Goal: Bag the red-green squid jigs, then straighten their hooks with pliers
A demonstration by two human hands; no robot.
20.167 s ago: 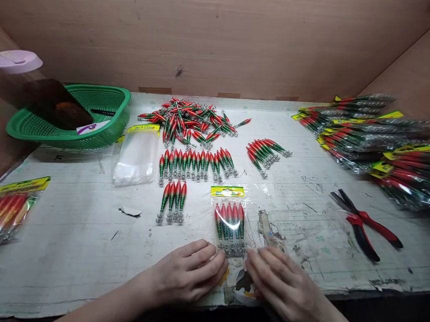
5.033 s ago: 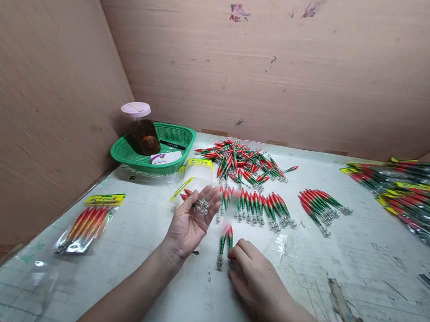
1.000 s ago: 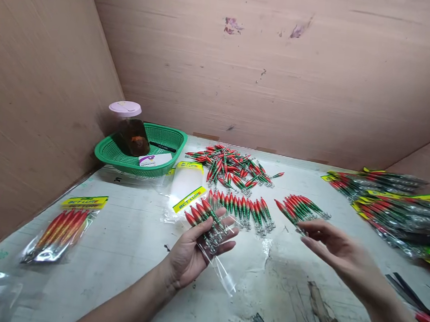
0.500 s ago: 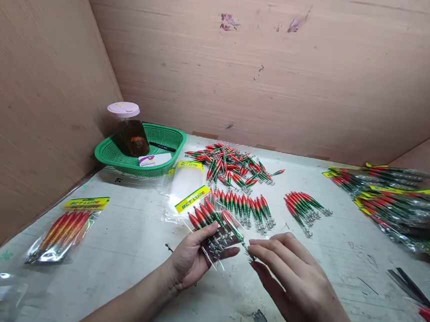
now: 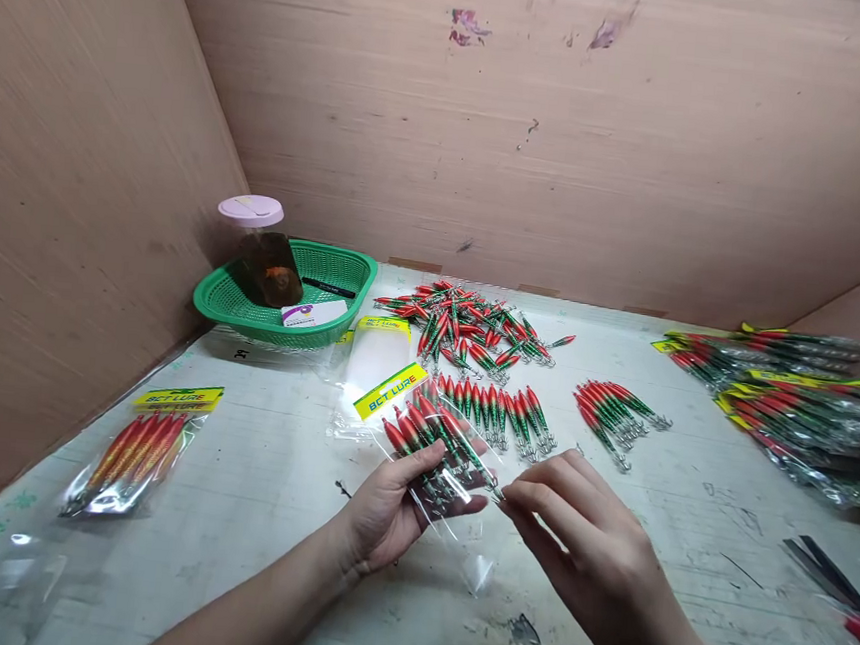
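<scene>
My left hand (image 5: 395,505) is closed round a clear plastic bag with a yellow "BCT LURE" header (image 5: 392,391). Several red-and-green fishing lures (image 5: 420,432) lie side by side in that bag, thumb pressed over them. At the bag's right side, my right hand (image 5: 578,526) pinches the hook end of another red-and-green lure (image 5: 465,436), whose red end points up and left within the bag's outline. Just beyond my hands, a row of loose lures (image 5: 493,413) lies on the table, and a smaller fanned group (image 5: 613,419) sits to the right.
A heap of loose lures (image 5: 467,326) lies at the back. Flat header bags (image 5: 380,358) rest beside the green basket (image 5: 212,312), which holds a pink-lidded jar (image 5: 270,263). Packed bags (image 5: 813,416) pile at right, above scissors (image 5: 833,579). An orange-lure pack (image 5: 137,452) lies left.
The lure in my right hand has shifted slightly further into the bag. My right fingers have drawn closer together at its hook end. The view has moved a little.
</scene>
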